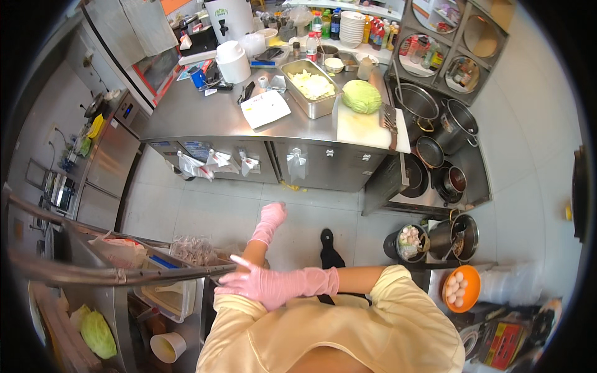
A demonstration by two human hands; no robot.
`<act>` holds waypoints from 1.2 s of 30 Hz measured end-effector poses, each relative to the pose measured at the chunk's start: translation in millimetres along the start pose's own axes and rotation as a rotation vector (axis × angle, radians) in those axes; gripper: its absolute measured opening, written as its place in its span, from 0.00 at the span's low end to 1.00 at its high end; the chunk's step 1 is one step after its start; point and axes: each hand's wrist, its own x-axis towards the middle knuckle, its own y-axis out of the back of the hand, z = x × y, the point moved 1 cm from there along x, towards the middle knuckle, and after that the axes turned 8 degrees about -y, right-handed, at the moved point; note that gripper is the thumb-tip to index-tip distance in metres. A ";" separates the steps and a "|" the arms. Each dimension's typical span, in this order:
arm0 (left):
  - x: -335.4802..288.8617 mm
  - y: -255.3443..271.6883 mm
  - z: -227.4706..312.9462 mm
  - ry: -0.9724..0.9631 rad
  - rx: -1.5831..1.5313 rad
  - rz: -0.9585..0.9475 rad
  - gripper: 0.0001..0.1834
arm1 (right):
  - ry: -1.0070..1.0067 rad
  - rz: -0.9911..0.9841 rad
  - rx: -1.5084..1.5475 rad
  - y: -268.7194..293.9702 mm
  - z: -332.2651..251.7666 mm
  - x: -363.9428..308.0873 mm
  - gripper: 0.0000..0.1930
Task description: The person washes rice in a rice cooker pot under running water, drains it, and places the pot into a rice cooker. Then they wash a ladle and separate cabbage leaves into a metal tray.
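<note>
Before steel counter [193, 115], held left hand [273, 215] curled; could not tell if empty. Laid right hand [252, 286], spread, across left sleeve [236, 311].

We see bright light, a soft shine on the steel tabletop [186, 117], black corners, bent lines, a blurry metal rail [124, 276].

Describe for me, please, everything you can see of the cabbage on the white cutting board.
The cabbage is a rounded, pale-green head with wrinkled-looking outer leaves. It sits toward the far end of the white cutting board on the steel counter, just right of the steel tray; whether they touch is unclear. Its underside is hidden, and nobody is touching it.
</note>
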 end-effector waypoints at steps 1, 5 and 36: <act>17.1 2.5 -6.6 0.131 -0.457 0.109 0.13 | -0.052 -0.004 -0.021 12.0 26.1 -9.1 0.47; 65.2 28.1 -32.2 0.450 -1.290 0.327 0.13 | -0.235 0.150 -0.086 80.8 156.8 -63.2 0.38; 190.8 188.2 -176.5 0.250 -1.134 -0.015 0.14 | -1.652 0.394 -0.044 118.4 360.3 -202.7 0.23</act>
